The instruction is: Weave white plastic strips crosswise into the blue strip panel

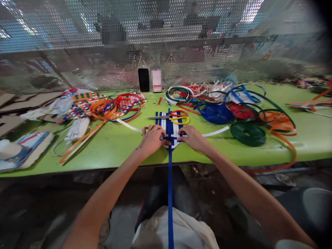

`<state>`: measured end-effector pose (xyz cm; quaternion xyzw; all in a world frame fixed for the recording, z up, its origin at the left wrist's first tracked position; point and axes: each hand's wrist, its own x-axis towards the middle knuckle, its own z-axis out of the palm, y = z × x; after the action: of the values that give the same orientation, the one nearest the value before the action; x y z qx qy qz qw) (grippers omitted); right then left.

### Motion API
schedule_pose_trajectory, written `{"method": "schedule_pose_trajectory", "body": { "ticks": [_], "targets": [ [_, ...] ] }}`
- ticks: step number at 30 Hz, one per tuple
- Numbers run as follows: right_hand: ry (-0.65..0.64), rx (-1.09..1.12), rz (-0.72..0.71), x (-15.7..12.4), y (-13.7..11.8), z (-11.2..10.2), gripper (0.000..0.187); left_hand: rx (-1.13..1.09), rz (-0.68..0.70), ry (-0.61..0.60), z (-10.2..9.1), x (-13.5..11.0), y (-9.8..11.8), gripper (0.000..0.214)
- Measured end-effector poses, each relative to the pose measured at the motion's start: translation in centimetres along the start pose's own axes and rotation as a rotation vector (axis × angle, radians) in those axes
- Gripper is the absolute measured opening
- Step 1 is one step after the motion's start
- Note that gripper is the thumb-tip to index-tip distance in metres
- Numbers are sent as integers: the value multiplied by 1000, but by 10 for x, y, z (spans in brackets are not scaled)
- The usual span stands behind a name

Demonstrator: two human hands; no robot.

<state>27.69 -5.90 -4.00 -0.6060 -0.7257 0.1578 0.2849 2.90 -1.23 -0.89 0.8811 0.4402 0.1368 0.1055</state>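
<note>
A small piece of weaving [169, 129] in blue and white plastic strips lies near the table's front edge. My left hand [153, 135] presses on its left side, fingers bent around a white strip [129, 126] that runs out to the left. On the right side my right hand [191, 137] pinches at the weave, and a white strip [216, 131] extends past it. One long blue strip [170, 193] hangs from the weave over the edge towards my lap. Scissors [178, 118] with red and yellow handles lie across the upper part of the weave.
Rolls of blue strip [217, 113], green strip [247, 134] and orange strip [277, 120] lie at the right. Coiled orange strips [100, 109] and a multicoloured woven piece [85, 102] are at the left. Two phones, one black [143, 80], lean at the back against a perforated metal screen [103, 62].
</note>
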Motion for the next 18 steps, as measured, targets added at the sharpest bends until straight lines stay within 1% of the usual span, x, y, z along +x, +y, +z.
{"method": "schedule_pose_trajectory", "body": {
  "ticks": [4,7,10,14,18],
  "targets": [
    [-24,8,-2,-3,-5,1,6,9,-19,6,1,-1,-1,41],
    [10,-4,19,-5,-8,1,11,15,-6,9,1,-1,0,31],
    [23,-8,20,-6,-8,0,17,10,-5,30,2,-3,1,29],
    [19,-7,8,-6,-6,1,15,12,-29,51,1,-6,1,38],
    [15,4,21,-4,-6,0,13,47,-25,74,-1,-7,3,31]
  ]
}}
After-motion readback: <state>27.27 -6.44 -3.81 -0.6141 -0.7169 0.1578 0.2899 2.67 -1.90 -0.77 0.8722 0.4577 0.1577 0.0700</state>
